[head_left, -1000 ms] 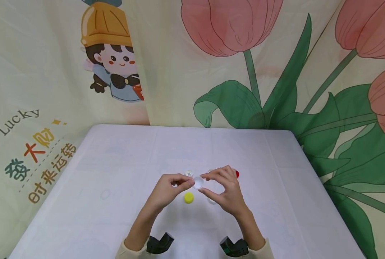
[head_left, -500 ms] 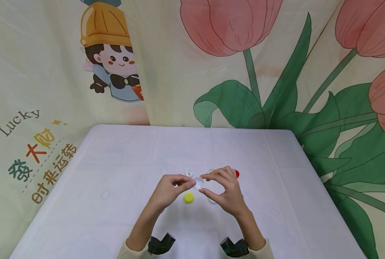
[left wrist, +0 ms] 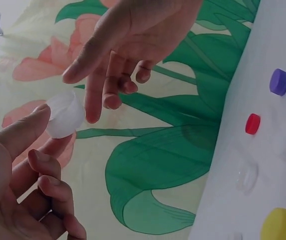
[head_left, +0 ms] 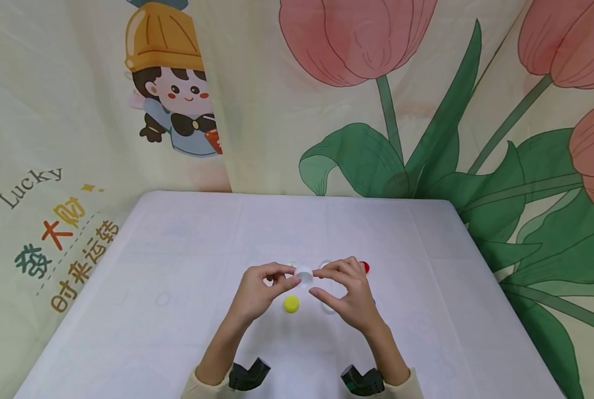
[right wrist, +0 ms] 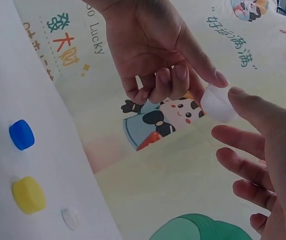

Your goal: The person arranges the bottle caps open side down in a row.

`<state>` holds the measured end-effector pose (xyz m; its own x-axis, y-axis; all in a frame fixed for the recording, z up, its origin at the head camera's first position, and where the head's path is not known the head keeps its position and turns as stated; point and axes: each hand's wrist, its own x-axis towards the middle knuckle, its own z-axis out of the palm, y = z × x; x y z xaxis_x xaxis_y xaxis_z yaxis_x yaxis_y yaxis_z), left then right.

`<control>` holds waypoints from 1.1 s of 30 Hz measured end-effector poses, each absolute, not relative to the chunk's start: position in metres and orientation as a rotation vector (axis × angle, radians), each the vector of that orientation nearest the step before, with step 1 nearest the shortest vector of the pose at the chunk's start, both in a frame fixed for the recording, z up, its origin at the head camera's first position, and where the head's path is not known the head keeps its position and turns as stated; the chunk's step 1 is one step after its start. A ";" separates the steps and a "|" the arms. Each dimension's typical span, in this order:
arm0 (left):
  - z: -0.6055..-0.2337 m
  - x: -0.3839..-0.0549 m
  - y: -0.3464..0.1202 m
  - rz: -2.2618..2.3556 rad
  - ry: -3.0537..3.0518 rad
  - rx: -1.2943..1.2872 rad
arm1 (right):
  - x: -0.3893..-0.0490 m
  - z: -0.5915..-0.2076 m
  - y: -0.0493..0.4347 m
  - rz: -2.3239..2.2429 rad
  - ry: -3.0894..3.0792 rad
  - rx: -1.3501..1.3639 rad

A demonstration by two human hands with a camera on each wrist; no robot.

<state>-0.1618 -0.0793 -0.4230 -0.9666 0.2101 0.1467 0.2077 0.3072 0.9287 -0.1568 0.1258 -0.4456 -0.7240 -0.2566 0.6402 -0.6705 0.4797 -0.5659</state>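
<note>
A small translucent white bottle cap [head_left: 304, 275] is held above the table, between the two hands. My left hand [head_left: 259, 288] pinches its left side with thumb and index finger. On the other side, my right hand [head_left: 351, 293] has its thumb and fingers spread apart, with the index fingertip at the cap's edge; whether it touches is hard to tell. The left wrist view shows the cap [left wrist: 65, 115] with its side wall outward. In the right wrist view, the right thumb overlaps the cap [right wrist: 218, 105].
On the white-covered table [head_left: 217, 233] lie a yellow cap [head_left: 291, 303] and a red cap [head_left: 364, 267]. The wrist views add a purple cap [left wrist: 279, 82], a blue cap [right wrist: 21, 135] and a clear cap [right wrist: 71, 218]. A printed curtain [head_left: 257, 111] hangs behind.
The left hand has raised and tilted the cap slightly, so its side wall shows more. The left index finger has straightened along it. The right hand has barely moved.
</note>
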 end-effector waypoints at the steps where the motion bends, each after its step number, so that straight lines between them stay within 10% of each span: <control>1: -0.419 -0.160 -0.079 1.815 2.548 0.428 | -0.157 -0.446 0.126 1.175 -2.267 0.762; 19: -0.426 -0.165 -0.086 1.758 2.778 1.112 | -0.157 -0.445 0.123 1.362 -2.263 0.763; 33: -0.425 -0.164 -0.084 1.674 2.841 1.178 | -0.138 -0.409 0.113 1.402 -2.278 0.729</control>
<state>-0.1638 -0.0836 -0.4253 -0.7167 0.3601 0.5973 0.6970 0.3386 0.6321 -0.1381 0.1132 -0.4088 -0.7990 -0.2355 0.5534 -0.6001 0.3720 -0.7082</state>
